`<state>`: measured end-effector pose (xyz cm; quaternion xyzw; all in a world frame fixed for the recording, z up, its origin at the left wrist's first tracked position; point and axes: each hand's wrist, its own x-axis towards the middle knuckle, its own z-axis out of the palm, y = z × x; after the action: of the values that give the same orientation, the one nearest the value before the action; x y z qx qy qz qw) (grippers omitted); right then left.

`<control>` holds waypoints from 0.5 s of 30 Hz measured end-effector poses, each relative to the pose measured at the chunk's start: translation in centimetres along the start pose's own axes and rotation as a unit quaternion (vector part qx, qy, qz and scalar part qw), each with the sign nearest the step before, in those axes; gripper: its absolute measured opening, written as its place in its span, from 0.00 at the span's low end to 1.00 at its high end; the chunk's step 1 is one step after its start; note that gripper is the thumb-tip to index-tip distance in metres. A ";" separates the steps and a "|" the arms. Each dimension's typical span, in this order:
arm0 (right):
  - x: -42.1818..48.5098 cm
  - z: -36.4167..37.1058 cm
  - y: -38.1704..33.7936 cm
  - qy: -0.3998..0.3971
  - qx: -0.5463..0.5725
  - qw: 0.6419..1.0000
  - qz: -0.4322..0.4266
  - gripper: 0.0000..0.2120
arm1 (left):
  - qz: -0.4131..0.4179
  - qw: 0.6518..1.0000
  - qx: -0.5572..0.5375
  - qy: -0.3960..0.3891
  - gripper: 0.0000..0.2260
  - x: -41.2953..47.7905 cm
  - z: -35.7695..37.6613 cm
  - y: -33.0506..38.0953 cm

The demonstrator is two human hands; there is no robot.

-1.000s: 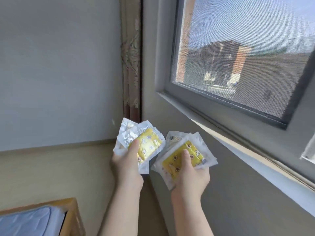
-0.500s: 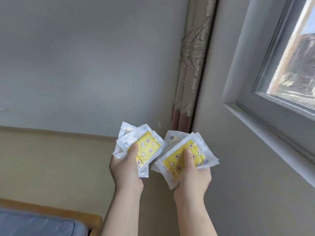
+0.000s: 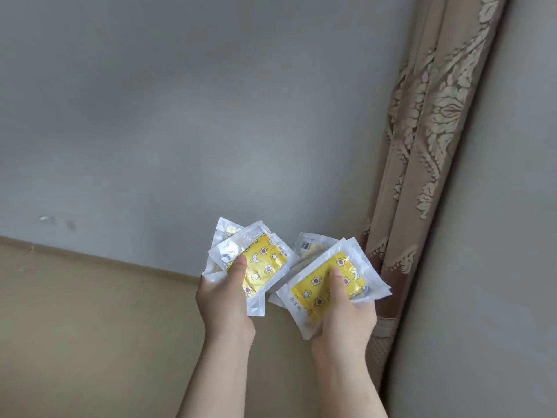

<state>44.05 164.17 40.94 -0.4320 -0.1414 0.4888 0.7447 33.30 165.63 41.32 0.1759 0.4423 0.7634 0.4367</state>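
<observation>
Fingers curl under two small stacks of sealed packets, thumbs pressed flat on top, so both hands are closed on what they carry. In the head view, the left hand [image 3: 224, 300] grips the left stack [image 3: 259, 263], yellow packets in clear wrappers that sit well to the left of the curtain [image 3: 437, 146]. The right hand [image 3: 343, 318] grips the right stack [image 3: 319, 289], whose far corner comes close to the curtain's lower folds. The stacks are fanned and nearly meet at their inner edges. The grey wall [image 3: 180, 116] stands behind them, left of the curtain, and the beige floor [image 3: 90, 327] lies below it. The work seems to be carrying or sorting these packets. To do that well, each thumb should bear down near the middle of its top packet, since the slick wrappers could slide over one another and the lower ones slip out. Squaring each fan against the palm would help, as would holding the right stack clear of the curtain fabric. How many packets each stack holds cannot be told.
</observation>
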 end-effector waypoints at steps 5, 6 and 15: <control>10.0 5.9 1.9 -0.060 -0.011 0.998 0.027 0.07 | 0.025 0.999 -0.001 0.041 0.07 8.9 5.1 -2.7; 12.0 7.2 2.1 -0.075 -0.011 0.996 0.036 0.07 | 0.030 0.999 -0.004 0.046 0.07 10.7 6.3 -3.0; 20.8 19.4 11.2 -0.213 -0.081 0.965 0.129 0.05 | 0.065 0.978 0.034 0.193 0.02 24.5 6.5 -3.3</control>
<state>35.05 193.34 39.14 -0.3915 -0.2788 0.6483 0.5905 25.60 189.90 39.30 0.0682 0.5315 0.7943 0.2863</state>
